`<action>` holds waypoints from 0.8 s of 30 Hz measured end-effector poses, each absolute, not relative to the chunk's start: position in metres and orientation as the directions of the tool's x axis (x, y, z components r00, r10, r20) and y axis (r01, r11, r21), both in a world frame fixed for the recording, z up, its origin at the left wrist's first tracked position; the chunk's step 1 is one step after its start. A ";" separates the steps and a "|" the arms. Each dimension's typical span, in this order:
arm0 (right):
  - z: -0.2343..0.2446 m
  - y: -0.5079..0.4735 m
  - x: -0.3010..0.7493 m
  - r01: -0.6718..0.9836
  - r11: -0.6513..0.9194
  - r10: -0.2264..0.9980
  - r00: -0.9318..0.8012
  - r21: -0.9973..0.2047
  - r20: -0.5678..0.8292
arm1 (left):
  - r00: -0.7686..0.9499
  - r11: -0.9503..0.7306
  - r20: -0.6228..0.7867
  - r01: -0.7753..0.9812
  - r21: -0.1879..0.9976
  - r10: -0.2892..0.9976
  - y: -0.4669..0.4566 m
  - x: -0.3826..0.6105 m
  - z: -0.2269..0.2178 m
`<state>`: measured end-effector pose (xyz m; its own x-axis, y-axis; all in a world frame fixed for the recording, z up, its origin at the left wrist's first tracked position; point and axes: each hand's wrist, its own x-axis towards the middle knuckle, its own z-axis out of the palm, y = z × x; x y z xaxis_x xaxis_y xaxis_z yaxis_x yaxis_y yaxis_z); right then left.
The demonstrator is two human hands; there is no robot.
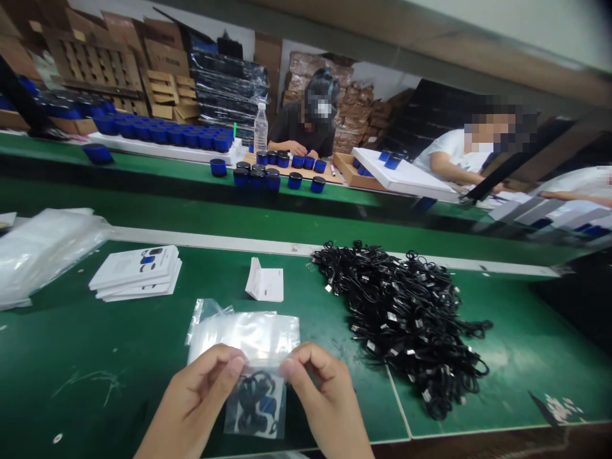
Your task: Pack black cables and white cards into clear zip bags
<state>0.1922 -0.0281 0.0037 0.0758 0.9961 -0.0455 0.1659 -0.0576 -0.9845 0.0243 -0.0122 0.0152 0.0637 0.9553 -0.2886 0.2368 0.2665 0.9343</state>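
Clear polythene sits at the centre: a resealable bag (255, 417) lies low on the green worktop (71, 401), just in front of the body, with a coiled black cable (251, 392) and a blue-printed insert (270, 408) visible through its thin, glossy film. The left hand (196, 398) and right hand (322, 392) close on it from either side, each in a firm pinch of thumb and bent fingers at the bag's upper part. Neither grip is open, and the opposed pinches seem to keep the soft film taut and level. Above them, a wider, crinkled flap of plastic (243, 338) lies flat on the worktop, catching the light. A small folded white card (264, 282) sits just beyond, and a squared stack of glossy printed cards (136, 273) lies to the left, within easy reach. Farther left is a slumped pile of loose plastic bags (45, 252). To the right spreads a tangled heap of black cables (401, 325), their small white tags and metal ends glinting among the matte loops. Across the gap, a co-worker in a dark shirt (301, 124) handles blue-and-black jars (255, 178) on a wooden board, while another in a white shirt (454, 153) works beside a white tray.
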 end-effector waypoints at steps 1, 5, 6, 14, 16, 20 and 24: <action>0.005 -0.029 0.193 0.168 -0.041 0.997 0.071 -0.985 -0.029 | 0.063 0.266 -0.286 0.223 0.938 0.956 -0.012 0.023 0.014; 0.009 -0.030 0.192 0.197 0.076 0.992 0.083 -0.977 0.093 | 0.068 0.186 -0.205 0.218 0.958 0.976 -0.010 0.021 0.011; 0.009 -0.030 0.192 0.206 0.100 0.989 0.089 -0.974 0.120 | 0.076 0.147 -0.169 0.238 0.960 0.983 -0.010 0.020 0.011; 0.004 -0.029 0.191 0.277 0.117 0.992 0.012 -0.954 0.125 | 0.025 -0.004 -0.004 0.310 0.951 1.000 -0.013 0.024 0.014; 0.003 -0.029 0.191 0.246 0.140 0.988 0.024 -0.959 0.151 | 0.050 0.001 -0.017 0.308 0.951 0.999 -0.014 0.025 0.015; 0.001 -0.030 0.189 0.206 0.195 0.976 0.055 -0.959 0.211 | 0.059 0.011 -0.031 0.314 0.949 0.998 -0.014 0.025 0.012; -0.003 -0.028 0.178 0.119 0.153 0.976 0.139 -0.981 0.169 | 0.005 0.086 -0.090 0.250 0.964 0.996 -0.017 0.031 0.006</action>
